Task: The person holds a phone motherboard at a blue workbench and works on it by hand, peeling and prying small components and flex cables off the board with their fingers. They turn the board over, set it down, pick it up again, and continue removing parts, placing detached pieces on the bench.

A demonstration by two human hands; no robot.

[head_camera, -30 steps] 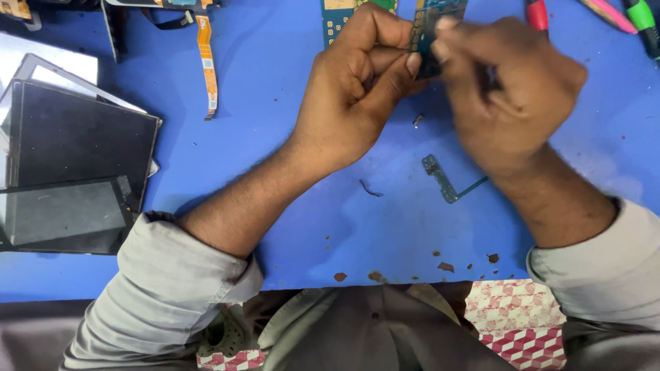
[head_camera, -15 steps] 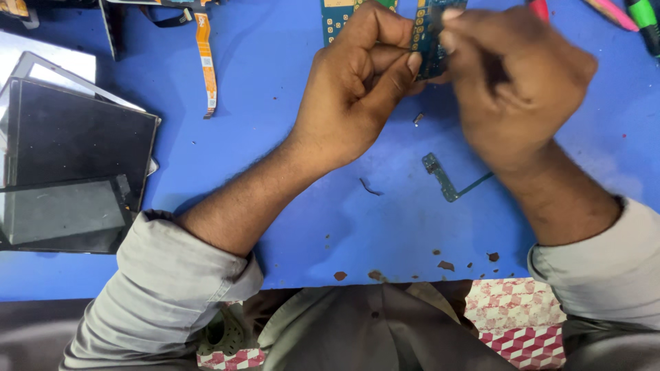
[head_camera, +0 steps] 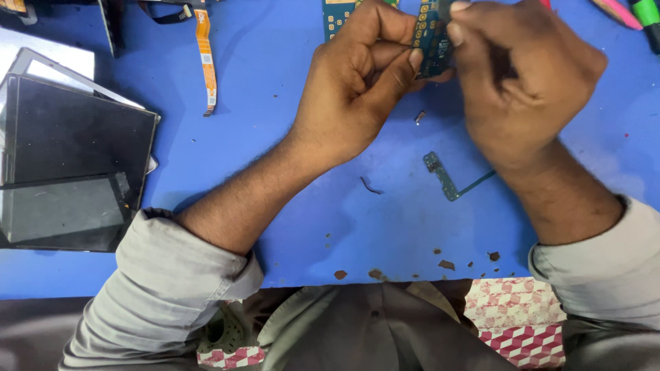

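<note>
**Both hands on the little circuit board**

Left of the small circuit board [head_camera: 432, 38], dark screen panels [head_camera: 72, 165] and an orange ribbon cable [head_camera: 204, 58] lie on the blue worktop [head_camera: 275, 137]. Left hand [head_camera: 357, 82] pinches the board's edge, and the right hand [head_camera: 522, 75] has slid its grip closer, clamped on top. Below the board sits a loose connector strip [head_camera: 443, 177].

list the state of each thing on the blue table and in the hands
small circuit board: held upright between both hands
left hand: pinching the board
right hand: gripping the board's top edge
green flex part: lying loose
orange ribbon cable: lying flat
dark screen panels: stacked at table edge
</note>
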